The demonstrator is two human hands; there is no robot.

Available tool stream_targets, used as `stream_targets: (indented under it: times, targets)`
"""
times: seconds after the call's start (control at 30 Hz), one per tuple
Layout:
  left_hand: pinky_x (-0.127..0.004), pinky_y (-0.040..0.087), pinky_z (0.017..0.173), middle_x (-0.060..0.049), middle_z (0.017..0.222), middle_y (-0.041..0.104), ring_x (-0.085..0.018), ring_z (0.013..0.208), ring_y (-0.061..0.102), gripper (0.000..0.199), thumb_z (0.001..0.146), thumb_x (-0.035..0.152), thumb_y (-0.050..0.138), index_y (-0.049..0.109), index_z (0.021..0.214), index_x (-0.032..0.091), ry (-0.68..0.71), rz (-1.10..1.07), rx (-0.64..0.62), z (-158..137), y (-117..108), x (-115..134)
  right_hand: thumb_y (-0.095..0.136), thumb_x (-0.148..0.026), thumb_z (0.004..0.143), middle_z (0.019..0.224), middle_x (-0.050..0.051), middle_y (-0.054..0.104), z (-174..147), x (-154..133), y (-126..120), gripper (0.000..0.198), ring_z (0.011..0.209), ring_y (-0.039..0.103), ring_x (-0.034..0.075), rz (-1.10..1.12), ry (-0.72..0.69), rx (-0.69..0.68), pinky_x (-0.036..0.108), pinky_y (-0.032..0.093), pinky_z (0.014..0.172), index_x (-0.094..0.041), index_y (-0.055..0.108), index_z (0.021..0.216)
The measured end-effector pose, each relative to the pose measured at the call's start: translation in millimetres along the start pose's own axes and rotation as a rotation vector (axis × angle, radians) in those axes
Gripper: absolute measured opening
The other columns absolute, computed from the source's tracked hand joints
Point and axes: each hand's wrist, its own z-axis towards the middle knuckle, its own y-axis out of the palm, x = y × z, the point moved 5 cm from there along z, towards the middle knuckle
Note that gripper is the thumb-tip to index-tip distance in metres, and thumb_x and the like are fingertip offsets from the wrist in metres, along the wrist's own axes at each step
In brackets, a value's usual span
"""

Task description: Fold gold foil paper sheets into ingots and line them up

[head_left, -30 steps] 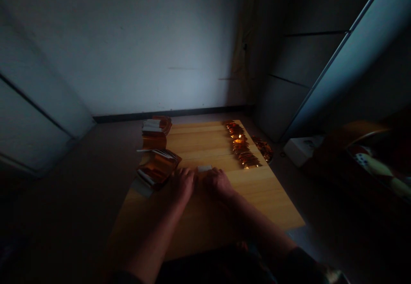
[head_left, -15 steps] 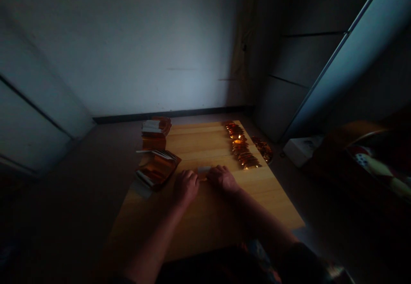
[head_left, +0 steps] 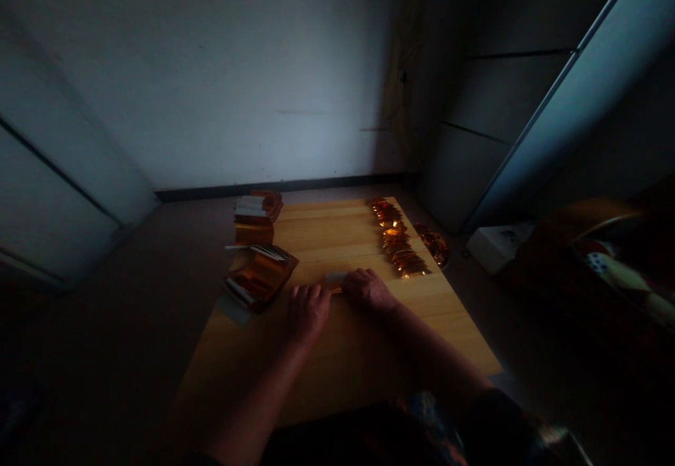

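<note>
A small sheet of foil paper, pale on one part and copper on another, lies on the wooden table between my two hands. My left hand has its fingers curled at the left end of the sheet. At the right end my right hand is bent over it, fingers pressed together on the paper. Both sets of fingertips are partly hidden and dim. Just left of my left hand sits a loose pile of copper foil sheets with pale backs.
More foil sheets lie at the table's far left corner. A row of folded, shiny foil pieces runs along the right side of the table. Beyond that edge, lower down, is a heap of similar pieces. A white box stands farther right.
My left hand has shifted slightly, its fingers now laid flatter along the near left edge of the sheet. The right hand stays nearly in place. The camera view has moved a little.
</note>
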Motion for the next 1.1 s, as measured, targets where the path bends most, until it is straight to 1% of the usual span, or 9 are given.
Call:
stream_targets:
  times: [0.13, 0.27, 0.37, 0.47, 0.53, 0.6, 0.83, 0.97, 1.1]
  targets:
    - [-0.043, 0.037, 0.086, -0.007, 0.078, 0.063, -0.021, 0.078, 0.057, 0.027, 0.089, 0.015, 0.04, 0.064, 0.079, 0.021, 0.034, -0.015, 0.002, -2.7, 2.4, -2.4, 0.051, -0.03, 0.093, 0.103, 0.006, 0.064, -0.8, 5.2, 2.8, 0.02, 0.092, 0.049, 0.018, 0.059, 0.034, 0.03, 0.03, 0.033, 0.08, -0.024, 0.068, 0.1]
    - [-0.045, 0.036, 0.094, -0.006, 0.083, 0.064, -0.02, 0.081, 0.058, 0.024, 0.089, 0.015, 0.042, 0.065, 0.084, 0.02, 0.069, -0.024, 0.031, -6.9, 4.2, -3.9, 0.055, -0.029, 0.091, 0.102, 0.006, 0.065, -2.3, 9.5, 7.7, 0.018, 0.093, 0.051, 0.018, 0.157, 0.061, 0.1, 0.03, 0.034, 0.081, -0.024, 0.07, 0.098]
    - [-0.044, 0.039, 0.092, -0.006, 0.087, 0.065, -0.021, 0.085, 0.059, 0.023, 0.088, 0.015, 0.044, 0.065, 0.09, 0.021, 0.094, -0.003, 0.045, -10.4, 8.0, -3.0, 0.06, -0.027, 0.087, 0.097, 0.006, 0.065, -0.3, 15.0, 12.2, 0.014, 0.089, 0.052, 0.018, 0.207, 0.058, 0.157, 0.03, 0.036, 0.079, -0.023, 0.071, 0.092]
    - [-0.043, 0.041, 0.089, -0.008, 0.097, 0.065, -0.022, 0.091, 0.059, 0.024, 0.086, 0.013, 0.045, 0.065, 0.097, 0.023, 0.119, 0.022, 0.057, -14.7, 13.8, -2.0, 0.063, -0.024, 0.084, 0.088, 0.005, 0.066, 6.4, 22.7, 18.0, 0.01, 0.082, 0.053, 0.016, 0.242, 0.007, 0.177, 0.028, 0.038, 0.077, -0.021, 0.072, 0.087]
    - [-0.043, 0.041, 0.09, -0.01, 0.105, 0.064, -0.023, 0.096, 0.059, 0.026, 0.085, 0.012, 0.046, 0.065, 0.099, 0.024, 0.124, 0.024, 0.059, -17.5, 17.6, -2.7, 0.064, -0.023, 0.082, 0.084, 0.004, 0.066, 12.1, 28.0, 22.4, 0.009, 0.08, 0.054, 0.016, 0.243, -0.017, 0.151, 0.026, 0.039, 0.077, -0.02, 0.072, 0.085]
    - [-0.044, 0.041, 0.092, -0.011, 0.111, 0.063, -0.024, 0.101, 0.058, 0.028, 0.085, 0.01, 0.046, 0.066, 0.099, 0.024, 0.12, 0.007, 0.051, -19.7, 20.4, -4.0, 0.065, -0.023, 0.081, 0.084, 0.004, 0.066, 17.2, 32.6, 25.9, 0.009, 0.08, 0.055, 0.015, 0.224, -0.001, 0.101, 0.026, 0.039, 0.077, -0.02, 0.072, 0.085]
    - [-0.044, 0.04, 0.097, -0.011, 0.114, 0.062, -0.024, 0.108, 0.056, 0.032, 0.085, 0.009, 0.046, 0.065, 0.104, 0.026, 0.121, 0.043, -0.018, -20.9, 19.1, -2.9, 0.061, -0.034, 0.084, 0.089, 0.005, 0.065, 24.9, 33.8, 20.7, 0.019, 0.079, 0.057, 0.014, 0.176, 0.238, -0.064, 0.022, 0.038, 0.068, -0.017, 0.069, 0.088]
    - [-0.044, 0.039, 0.098, -0.01, 0.113, 0.061, -0.022, 0.107, 0.057, 0.033, 0.085, 0.007, 0.046, 0.064, 0.104, 0.027, 0.115, 0.027, -0.067, -20.1, 16.9, -2.3, 0.059, -0.04, 0.086, 0.094, 0.005, 0.065, 27.7, 28.9, 14.6, 0.024, 0.082, 0.058, 0.015, 0.148, 0.299, -0.139, 0.022, 0.037, 0.067, -0.019, 0.068, 0.092]
    - [-0.045, 0.04, 0.096, -0.01, 0.114, 0.06, -0.022, 0.107, 0.056, 0.032, 0.086, 0.008, 0.046, 0.064, 0.104, 0.027, 0.097, -0.016, -0.11, -17.7, 13.3, -1.2, 0.06, -0.047, 0.084, 0.097, 0.006, 0.065, 28.7, 27.3, 12.1, 0.029, 0.084, 0.059, 0.017, 0.113, 0.374, -0.17, 0.023, 0.038, 0.067, -0.021, 0.067, 0.095]
